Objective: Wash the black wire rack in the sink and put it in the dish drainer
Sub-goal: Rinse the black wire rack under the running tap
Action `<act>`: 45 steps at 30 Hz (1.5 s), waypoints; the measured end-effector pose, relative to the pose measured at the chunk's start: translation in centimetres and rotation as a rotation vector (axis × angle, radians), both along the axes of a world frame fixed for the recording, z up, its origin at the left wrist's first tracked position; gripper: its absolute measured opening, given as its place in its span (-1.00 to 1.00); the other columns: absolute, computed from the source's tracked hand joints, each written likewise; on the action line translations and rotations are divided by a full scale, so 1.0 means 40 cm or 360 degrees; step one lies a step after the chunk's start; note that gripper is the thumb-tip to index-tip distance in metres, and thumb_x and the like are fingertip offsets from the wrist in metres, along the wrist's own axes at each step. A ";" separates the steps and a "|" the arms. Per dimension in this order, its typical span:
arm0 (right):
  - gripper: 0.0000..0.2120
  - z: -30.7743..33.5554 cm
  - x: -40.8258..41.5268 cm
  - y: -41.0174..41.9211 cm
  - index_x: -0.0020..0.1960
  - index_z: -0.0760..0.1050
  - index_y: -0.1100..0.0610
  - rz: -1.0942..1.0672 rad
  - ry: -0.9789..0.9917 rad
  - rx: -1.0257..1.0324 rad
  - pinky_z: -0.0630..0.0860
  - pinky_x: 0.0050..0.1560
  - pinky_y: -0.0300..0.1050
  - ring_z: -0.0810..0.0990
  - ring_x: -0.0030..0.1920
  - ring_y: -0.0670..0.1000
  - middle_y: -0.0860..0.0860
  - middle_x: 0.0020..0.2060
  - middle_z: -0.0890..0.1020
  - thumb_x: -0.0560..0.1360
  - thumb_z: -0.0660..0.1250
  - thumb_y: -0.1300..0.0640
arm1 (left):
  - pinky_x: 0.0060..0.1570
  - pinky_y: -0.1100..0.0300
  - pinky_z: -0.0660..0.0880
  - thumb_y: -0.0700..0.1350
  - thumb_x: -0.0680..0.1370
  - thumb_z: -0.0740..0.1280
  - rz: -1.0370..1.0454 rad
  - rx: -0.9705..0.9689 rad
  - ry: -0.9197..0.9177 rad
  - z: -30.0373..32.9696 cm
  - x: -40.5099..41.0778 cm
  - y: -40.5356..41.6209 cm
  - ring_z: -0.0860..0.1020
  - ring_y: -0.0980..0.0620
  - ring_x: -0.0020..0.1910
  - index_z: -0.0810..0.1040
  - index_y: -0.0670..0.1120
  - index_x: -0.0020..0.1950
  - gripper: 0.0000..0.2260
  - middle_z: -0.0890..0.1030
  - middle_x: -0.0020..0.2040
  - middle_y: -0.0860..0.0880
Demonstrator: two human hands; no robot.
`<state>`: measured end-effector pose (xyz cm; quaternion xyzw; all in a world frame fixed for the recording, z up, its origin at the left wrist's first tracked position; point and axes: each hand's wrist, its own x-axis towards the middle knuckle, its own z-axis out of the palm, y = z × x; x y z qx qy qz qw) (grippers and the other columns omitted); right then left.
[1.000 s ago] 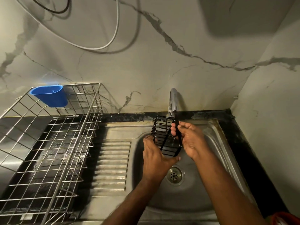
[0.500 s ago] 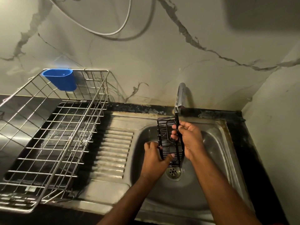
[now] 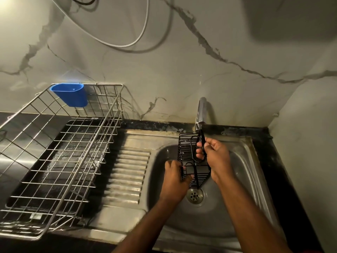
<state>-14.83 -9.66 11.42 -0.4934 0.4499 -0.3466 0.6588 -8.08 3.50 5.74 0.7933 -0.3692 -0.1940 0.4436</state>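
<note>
- left hand grips the near left side of the black wire rack, fingers curled round its wires
- right hand pinches the rack's upper right edge
- rack held over the sink basin, above the drain, under the tap
- dish drainer stands left, blue cup on its far rim

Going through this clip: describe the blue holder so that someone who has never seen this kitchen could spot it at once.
Start at the steel sink under the tap, then look left past the ribbed draining board to the big silver wire dish drainer. The blue holder hangs on the drainer's back rim, against the marbled wall. It is the only blue, solid plastic thing among bare wire and steel.
</note>
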 end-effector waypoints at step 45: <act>-0.73 0.032 -0.019 0.014 0.32 0.48 0.20 0.0024 0.0028 -0.0246 0.62 -0.21 -0.19 0.72 -0.14 -0.01 0.05 -0.05 0.72 0.62 0.27 0.28 | 0.12 -0.06 0.61 -0.17 0.48 0.35 0.0075 -0.0297 0.0315 0.017 0.046 0.016 0.65 0.01 0.07 0.52 0.07 -0.02 -0.85 0.60 0.07 -0.07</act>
